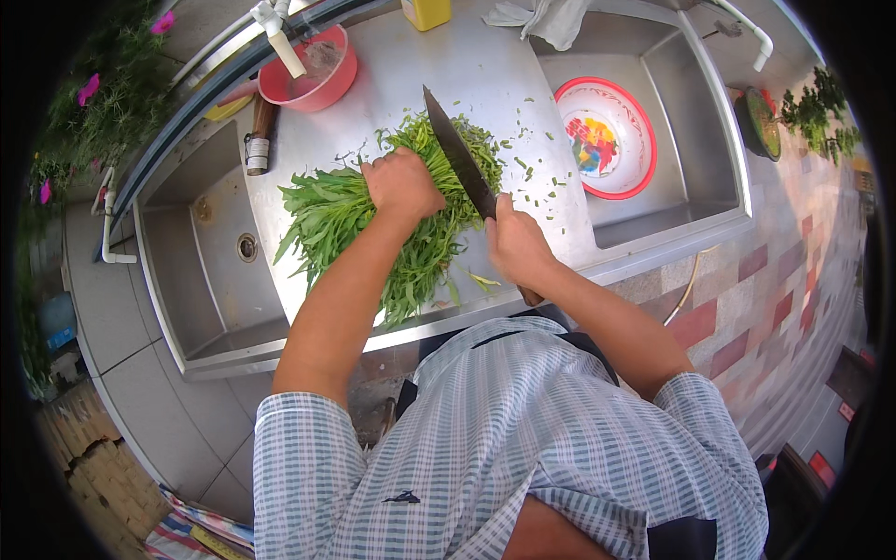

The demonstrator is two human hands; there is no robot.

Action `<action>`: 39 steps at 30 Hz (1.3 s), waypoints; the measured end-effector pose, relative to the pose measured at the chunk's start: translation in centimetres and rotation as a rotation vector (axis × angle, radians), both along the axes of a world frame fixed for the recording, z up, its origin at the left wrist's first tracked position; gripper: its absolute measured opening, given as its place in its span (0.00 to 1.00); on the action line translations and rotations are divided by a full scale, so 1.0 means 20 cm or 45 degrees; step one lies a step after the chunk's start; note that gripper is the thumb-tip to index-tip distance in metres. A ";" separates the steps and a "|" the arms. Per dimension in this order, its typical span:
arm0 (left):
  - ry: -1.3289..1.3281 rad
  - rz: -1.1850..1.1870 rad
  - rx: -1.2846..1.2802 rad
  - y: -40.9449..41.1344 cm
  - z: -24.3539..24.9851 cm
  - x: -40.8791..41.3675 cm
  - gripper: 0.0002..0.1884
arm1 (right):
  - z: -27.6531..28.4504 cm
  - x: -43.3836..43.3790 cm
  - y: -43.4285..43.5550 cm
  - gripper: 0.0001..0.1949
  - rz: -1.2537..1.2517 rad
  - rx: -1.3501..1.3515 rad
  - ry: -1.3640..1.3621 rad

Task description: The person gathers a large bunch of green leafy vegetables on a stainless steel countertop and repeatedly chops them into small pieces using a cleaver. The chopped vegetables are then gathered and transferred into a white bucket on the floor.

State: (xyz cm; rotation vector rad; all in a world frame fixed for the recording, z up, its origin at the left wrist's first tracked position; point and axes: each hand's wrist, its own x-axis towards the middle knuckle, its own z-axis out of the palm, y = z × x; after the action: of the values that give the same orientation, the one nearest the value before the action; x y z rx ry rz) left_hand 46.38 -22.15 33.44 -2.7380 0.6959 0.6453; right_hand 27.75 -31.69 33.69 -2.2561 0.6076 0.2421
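A large heap of leafy greens with long stems point(336, 203) lies on the stainless steel counter point(392, 63) between two sinks. My left hand point(402, 183) presses down on the bunch and grips its stems. In my right hand point(518, 238) is a long dark-bladed knife point(456, 147), held by its wooden handle, the tip pointing away from me. The blade lies over the right side of the heap, beside the cut stem ends. Short chopped stem pieces point(528, 169) are scattered on the counter to the right of the blade.
The right sink point(693, 133) holds a white enamel basin with a red rim point(647, 154). A pink plastic basin point(339, 80) stands under a tap point(287, 52) at the back left. Near the left sink point(210, 280) lies a wooden-handled tool point(261, 133). A yellow container point(428, 12) and white bags point(556, 21) sit behind.
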 end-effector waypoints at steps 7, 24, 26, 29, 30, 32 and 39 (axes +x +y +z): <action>-0.005 -0.011 -0.046 0.03 -0.04 0.00 0.43 | 0.04 -0.10 0.02 0.14 0.064 0.019 0.156; 0.094 -0.014 -0.112 0.04 -0.03 0.00 0.39 | -0.57 0.22 0.06 0.13 0.057 -0.053 -0.117; 0.050 -0.017 -0.097 0.05 -0.04 0.03 0.41 | -0.47 0.26 0.00 0.12 0.057 -0.021 -0.113; 0.102 0.009 -0.101 0.05 0.00 0.03 0.41 | -0.10 0.21 -0.07 0.14 -0.029 -0.042 -0.025; 0.060 0.004 -0.088 0.06 -0.01 0.03 0.41 | -0.02 0.20 -0.09 0.14 -0.040 -0.032 -0.052; 0.067 0.011 -0.075 0.05 -0.01 0.02 0.41 | 0.09 0.15 -0.08 0.13 -0.085 -0.014 -0.096; 0.076 0.007 -0.106 0.03 -0.02 0.03 0.39 | 0.01 0.10 0.04 0.15 -0.049 0.046 -0.021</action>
State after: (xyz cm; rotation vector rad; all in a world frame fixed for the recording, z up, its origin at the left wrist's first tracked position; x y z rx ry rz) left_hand 46.88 -21.51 33.02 -2.8079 0.7451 0.7175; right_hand 29.66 -30.98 33.83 -2.2075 0.6323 0.2137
